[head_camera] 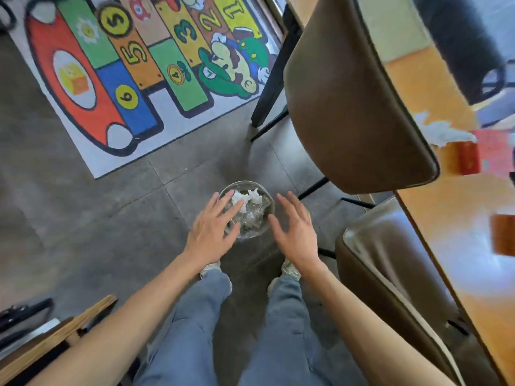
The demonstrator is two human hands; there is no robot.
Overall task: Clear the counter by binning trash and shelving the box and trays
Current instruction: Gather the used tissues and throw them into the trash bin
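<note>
A small round bin lined with clear plastic stands on the grey floor in front of my feet. Crumpled white tissue and clear wrapping lie inside it. My left hand hovers over the bin's left rim, fingers spread, holding nothing. My right hand hovers just to the right of the bin, also spread and empty. On the wooden counter at the right sits a red box with crumpled white tissue beside it. A brown wooden item shows at the right edge.
Two brown padded chairs stand between me and the counter. A colourful numbered play rug covers the floor at the upper left. Wooden boards and dark tools lie at the lower left.
</note>
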